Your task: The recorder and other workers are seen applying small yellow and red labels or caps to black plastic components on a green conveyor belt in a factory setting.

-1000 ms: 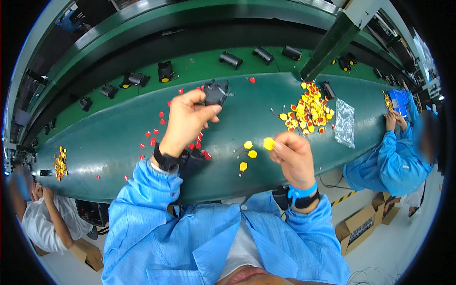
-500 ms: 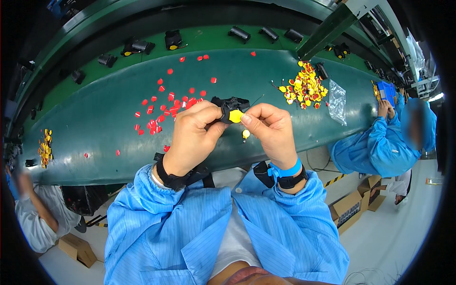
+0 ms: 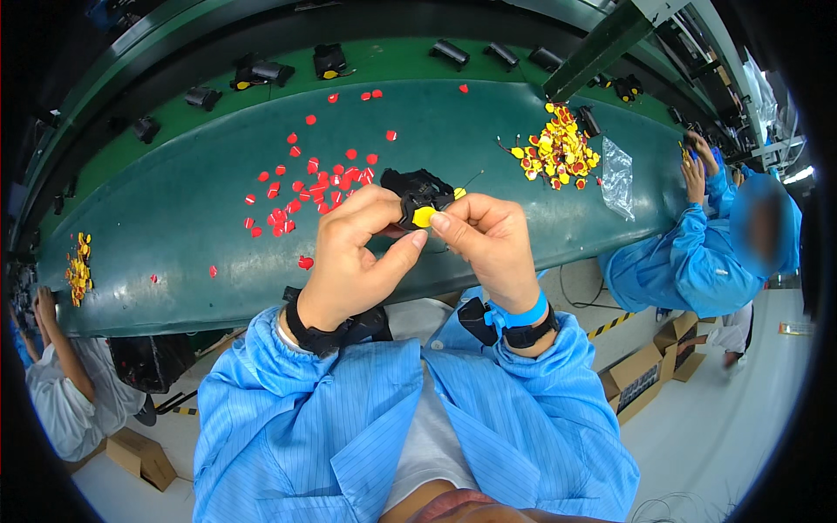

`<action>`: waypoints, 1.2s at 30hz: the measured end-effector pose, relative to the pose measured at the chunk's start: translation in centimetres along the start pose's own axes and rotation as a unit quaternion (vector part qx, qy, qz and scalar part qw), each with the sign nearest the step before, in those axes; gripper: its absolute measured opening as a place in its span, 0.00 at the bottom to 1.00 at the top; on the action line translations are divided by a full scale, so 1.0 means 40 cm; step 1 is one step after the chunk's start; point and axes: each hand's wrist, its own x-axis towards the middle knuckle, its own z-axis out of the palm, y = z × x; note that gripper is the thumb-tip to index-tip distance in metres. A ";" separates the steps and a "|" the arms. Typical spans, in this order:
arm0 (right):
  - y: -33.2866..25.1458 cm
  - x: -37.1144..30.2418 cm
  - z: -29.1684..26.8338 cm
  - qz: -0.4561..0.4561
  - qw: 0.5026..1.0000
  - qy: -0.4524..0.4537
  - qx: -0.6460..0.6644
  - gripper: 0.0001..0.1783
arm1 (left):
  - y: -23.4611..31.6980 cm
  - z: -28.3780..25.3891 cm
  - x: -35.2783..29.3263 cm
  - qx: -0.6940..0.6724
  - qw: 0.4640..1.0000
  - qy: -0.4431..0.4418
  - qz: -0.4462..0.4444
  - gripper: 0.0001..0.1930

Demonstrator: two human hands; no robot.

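Left hand (image 3: 350,253) pinches the black housing (image 3: 415,186), right hand (image 3: 499,246) the yellow disc (image 3: 424,217), apparently mid-fitting; the next move calls for firm pressure.

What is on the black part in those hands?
A yellow disc shows against the near side of the black part, by the right hand. The left hand covers the part's lower left, so that and the underside are hidden.

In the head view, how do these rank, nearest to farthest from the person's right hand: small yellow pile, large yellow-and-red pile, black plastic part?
1. Black plastic part: just left of the right hand.
2. Large yellow-and-red pile: beyond the hand, toward the right.
3. Small yellow pile: far left.
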 end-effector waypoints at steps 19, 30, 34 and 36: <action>0.033 -0.007 0.007 -0.013 0.997 -0.046 0.066 0.38 | -0.004 0.017 -0.036 -0.027 0.998 0.042 -0.025 0.08; 0.064 -0.003 0.004 -0.059 0.985 -0.060 0.151 0.40 | -0.005 0.033 -0.051 -0.065 0.996 -0.042 -0.033 0.07; 0.074 0.002 0.009 -0.067 0.985 -0.042 0.154 0.36 | -0.018 0.025 -0.060 -0.076 0.995 -0.051 -0.032 0.09; 0.086 0.017 0.011 -0.046 0.984 -0.043 0.168 0.34 | -0.032 0.021 -0.057 -0.085 0.994 -0.052 -0.042 0.09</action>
